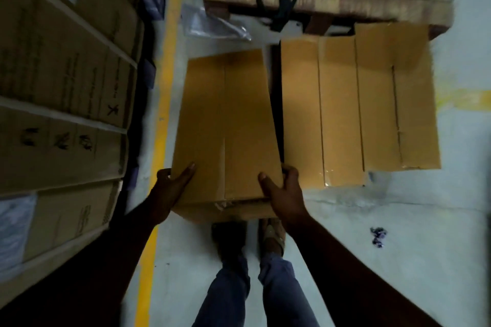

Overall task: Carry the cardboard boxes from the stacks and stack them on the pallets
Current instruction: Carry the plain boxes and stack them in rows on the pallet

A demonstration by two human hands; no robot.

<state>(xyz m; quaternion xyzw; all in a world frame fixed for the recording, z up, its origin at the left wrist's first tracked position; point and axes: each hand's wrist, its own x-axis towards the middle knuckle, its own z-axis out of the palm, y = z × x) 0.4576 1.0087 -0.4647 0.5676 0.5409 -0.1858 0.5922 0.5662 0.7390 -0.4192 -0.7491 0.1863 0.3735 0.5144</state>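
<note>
Head view: I hold a plain tan cardboard box above the grey floor, centre seam taped, near flap torn. My left hand and right hand clasp its near corners, fingers curled round the edges.

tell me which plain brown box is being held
The left box, gripped at its near corners by the left hand and right hand; the box to its right lies untouched.
</note>
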